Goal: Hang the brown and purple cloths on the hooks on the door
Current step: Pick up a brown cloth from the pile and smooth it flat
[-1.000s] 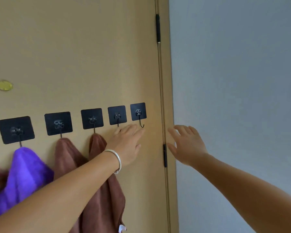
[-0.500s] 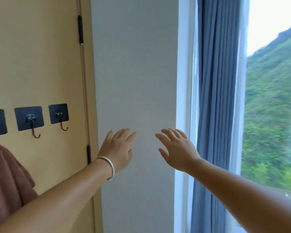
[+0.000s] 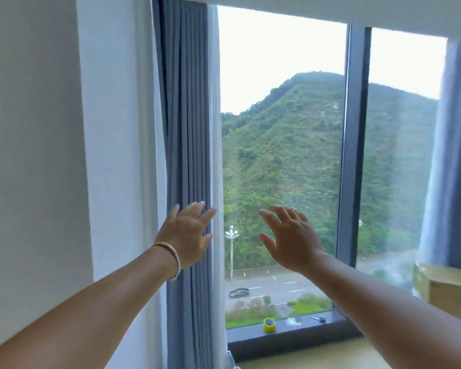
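The door, its hooks and the brown and purple cloths are out of view. My left hand [image 3: 186, 233], with a silver bangle on the wrist, is raised in front of the grey-blue curtain [image 3: 189, 129], fingers straight and empty. My right hand [image 3: 290, 235] is raised beside it in front of the window glass, fingers spread, holding nothing.
A white wall [image 3: 37, 155] fills the left. A large window [image 3: 282, 155] with a dark frame post [image 3: 353, 155] faces a green hill and a road. On the dark sill [image 3: 290, 335] lie a yellow tape roll [image 3: 269, 324] and small scissors [image 3: 318, 319]. A wooden surface [image 3: 447, 286] stands at right.
My view has swung right, from the door with hooks and hanging cloths, past the wall, to the window. Both hands stayed raised and empty, moving along with it.
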`<state>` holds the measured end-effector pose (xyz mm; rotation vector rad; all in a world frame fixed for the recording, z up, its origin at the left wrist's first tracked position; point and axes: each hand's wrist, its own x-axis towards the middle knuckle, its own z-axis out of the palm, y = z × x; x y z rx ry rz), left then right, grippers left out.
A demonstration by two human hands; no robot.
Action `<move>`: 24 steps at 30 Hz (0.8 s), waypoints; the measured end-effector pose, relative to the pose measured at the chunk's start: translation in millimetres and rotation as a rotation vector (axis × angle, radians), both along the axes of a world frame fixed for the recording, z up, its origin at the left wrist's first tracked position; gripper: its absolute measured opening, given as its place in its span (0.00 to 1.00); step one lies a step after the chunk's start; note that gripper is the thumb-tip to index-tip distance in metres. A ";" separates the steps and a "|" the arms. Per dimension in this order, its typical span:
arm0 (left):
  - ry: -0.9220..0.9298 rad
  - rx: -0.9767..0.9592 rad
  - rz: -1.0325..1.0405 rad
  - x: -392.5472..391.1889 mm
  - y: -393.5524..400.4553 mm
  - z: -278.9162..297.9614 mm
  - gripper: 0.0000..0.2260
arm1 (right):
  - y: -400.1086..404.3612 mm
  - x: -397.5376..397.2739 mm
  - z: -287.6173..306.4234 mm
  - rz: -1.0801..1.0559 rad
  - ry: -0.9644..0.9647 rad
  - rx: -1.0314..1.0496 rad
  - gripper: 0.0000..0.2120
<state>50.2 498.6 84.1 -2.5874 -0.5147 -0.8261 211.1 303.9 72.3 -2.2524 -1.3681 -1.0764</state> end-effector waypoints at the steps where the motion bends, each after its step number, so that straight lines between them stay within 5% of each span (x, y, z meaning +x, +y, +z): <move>1: 0.005 -0.005 -0.017 21.5 -17.2 -0.5 0.28 | -23.7 16.5 0.3 -0.053 0.012 -0.012 0.25; 11: 0.064 -0.045 -0.298 217.0 -224.1 -7.3 0.30 | -282.9 128.2 -21.3 -0.436 0.137 0.019 0.28; 24: 0.151 -0.006 -0.780 371.7 -502.7 -49.1 0.30 | -570.7 150.9 -46.0 -0.959 0.196 0.058 0.27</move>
